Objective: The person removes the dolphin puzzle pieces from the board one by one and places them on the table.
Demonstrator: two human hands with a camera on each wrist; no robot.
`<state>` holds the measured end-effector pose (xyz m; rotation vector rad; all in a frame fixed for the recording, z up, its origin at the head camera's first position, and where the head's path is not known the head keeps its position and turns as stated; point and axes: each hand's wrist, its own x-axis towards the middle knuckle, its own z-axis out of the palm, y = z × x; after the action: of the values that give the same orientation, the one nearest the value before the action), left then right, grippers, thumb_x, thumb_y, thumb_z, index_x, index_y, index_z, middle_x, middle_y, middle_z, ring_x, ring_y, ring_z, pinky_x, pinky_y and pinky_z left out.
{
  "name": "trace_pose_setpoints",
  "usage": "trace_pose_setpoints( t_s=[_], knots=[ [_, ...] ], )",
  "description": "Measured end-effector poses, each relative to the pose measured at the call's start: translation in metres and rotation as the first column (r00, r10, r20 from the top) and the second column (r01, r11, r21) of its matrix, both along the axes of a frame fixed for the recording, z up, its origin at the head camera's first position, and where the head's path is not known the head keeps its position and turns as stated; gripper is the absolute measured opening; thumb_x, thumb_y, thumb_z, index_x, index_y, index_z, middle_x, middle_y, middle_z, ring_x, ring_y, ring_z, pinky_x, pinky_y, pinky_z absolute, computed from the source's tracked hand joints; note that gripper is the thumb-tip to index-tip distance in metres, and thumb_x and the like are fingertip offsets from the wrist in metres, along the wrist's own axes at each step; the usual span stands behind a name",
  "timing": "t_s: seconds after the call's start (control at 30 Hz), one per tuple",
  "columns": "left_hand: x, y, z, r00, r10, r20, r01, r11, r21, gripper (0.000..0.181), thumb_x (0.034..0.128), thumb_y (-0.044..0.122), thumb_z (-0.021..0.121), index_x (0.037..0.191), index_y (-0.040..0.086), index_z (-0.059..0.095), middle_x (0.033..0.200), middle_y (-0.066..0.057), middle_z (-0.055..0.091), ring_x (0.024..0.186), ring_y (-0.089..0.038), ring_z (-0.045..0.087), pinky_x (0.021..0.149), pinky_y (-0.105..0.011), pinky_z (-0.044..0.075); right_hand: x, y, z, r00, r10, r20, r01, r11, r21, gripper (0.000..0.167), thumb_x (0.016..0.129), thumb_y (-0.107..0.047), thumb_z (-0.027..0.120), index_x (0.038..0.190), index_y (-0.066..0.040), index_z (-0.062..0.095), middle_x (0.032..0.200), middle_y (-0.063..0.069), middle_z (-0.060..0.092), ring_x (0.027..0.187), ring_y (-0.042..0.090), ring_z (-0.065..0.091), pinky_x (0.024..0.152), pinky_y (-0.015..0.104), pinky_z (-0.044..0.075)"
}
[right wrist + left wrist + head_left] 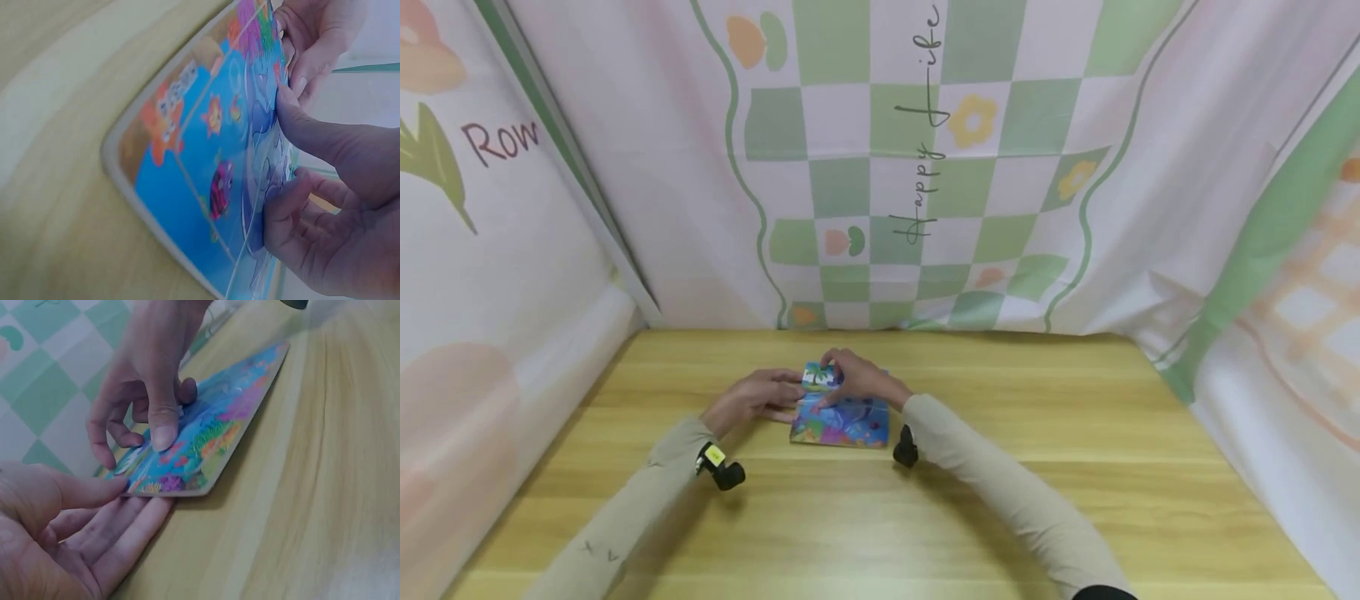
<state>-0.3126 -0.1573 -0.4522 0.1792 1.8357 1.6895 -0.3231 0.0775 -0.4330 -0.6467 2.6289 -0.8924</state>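
A colourful sea-scene picture board, with fish, corals and a crab, lies near the middle of the table. Thin straight and curved lines cross its face, like puzzle seams. My left hand pinches its left side; in the left wrist view the thumb lies on top and the fingers reach beneath the edge. My right hand comes over from the right, thumb and bent fingers touching the face around a palm-tree section. Whether they pinch a separate piece there cannot be told. The right wrist view shows the board close up.
The board lies on a wood-grain table. A patterned curtain hangs along its far edge, and more cloth closes off the sides. Small black cameras are strapped to both wrists.
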Motion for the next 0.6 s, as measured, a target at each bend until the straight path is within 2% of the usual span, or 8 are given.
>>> trace_pose_setpoints(
  t_s=[0.07, 0.2, 0.3, 0.47, 0.6],
  knots=[
    [0.002, -0.002, -0.002, 1.0, 0.006, -0.018, -0.006, 1.0, 0.015, 0.058, 0.1034, 0.0, 0.058, 0.154, -0.014, 0.033, 0.115, -0.014, 0.071, 0.093, -0.017, 0.074, 0.09, -0.035, 0.067, 0.0, -0.002, -0.001, 1.0, -0.005, 0.01, 0.005, 1.0, -0.018, 0.06, 0.088, -0.021, 0.087, 0.135, -0.004, 0.055, 0.111, 0.01, 0.056, 0.093, 0.019, 0.053, 0.073, 0.025, 0.049],
    [0.003, -0.001, -0.005, 0.999, 0.037, -0.007, -0.037, 0.999, 0.024, 0.056, 0.1035, 0.002, 0.06, 0.153, -0.012, 0.037, 0.115, -0.016, 0.073, 0.094, -0.019, 0.075, 0.089, -0.035, 0.067, 0.0, -0.005, -0.001, 0.998, -0.044, 0.045, 0.047, 0.997, -0.064, 0.053, 0.09, -0.017, 0.085, 0.131, -0.004, 0.056, 0.111, 0.013, 0.052, 0.085, 0.02, 0.053, 0.061, 0.022, 0.05],
    [0.004, -0.001, -0.008, 0.999, 0.054, -0.006, -0.054, 0.998, 0.012, 0.057, 0.1035, 0.005, 0.062, 0.153, -0.011, 0.039, 0.115, -0.015, 0.073, 0.094, -0.019, 0.075, 0.089, -0.034, 0.067, 0.002, -0.007, -0.001, 0.995, -0.072, 0.064, 0.077, 0.994, -0.079, 0.05, 0.089, -0.015, 0.085, 0.129, -0.004, 0.057, 0.114, 0.014, 0.049, 0.086, 0.022, 0.053, 0.057, 0.022, 0.052],
    [0.001, 0.0, -0.01, 0.998, 0.054, -0.016, -0.054, 0.998, -0.016, 0.059, 0.103, 0.008, 0.063, 0.153, -0.011, 0.039, 0.116, -0.015, 0.071, 0.093, -0.018, 0.074, 0.086, -0.033, 0.068, 0.002, -0.005, 0.001, 0.996, -0.067, 0.056, 0.071, 0.994, -0.078, 0.048, 0.089, -0.015, 0.086, 0.126, -0.004, 0.057, 0.122, 0.017, 0.048, 0.102, 0.028, 0.053, 0.067, 0.026, 0.057],
    [-0.001, -0.001, -0.011, 0.999, 0.038, -0.024, -0.038, 0.999, 0.002, 0.059, 0.1032, 0.005, 0.063, 0.153, -0.011, 0.036, 0.122, -0.018, 0.07, 0.092, -0.018, 0.075, 0.086, -0.034, 0.068, 0.001, -0.005, 0.0, 0.993, -0.084, 0.087, 0.092, 0.992, -0.092, 0.048, 0.089, -0.015, 0.086, 0.127, -0.005, 0.057, 0.126, 0.018, 0.047, 0.107, 0.029, 0.053, 0.071, 0.028, 0.06]
  ],
)
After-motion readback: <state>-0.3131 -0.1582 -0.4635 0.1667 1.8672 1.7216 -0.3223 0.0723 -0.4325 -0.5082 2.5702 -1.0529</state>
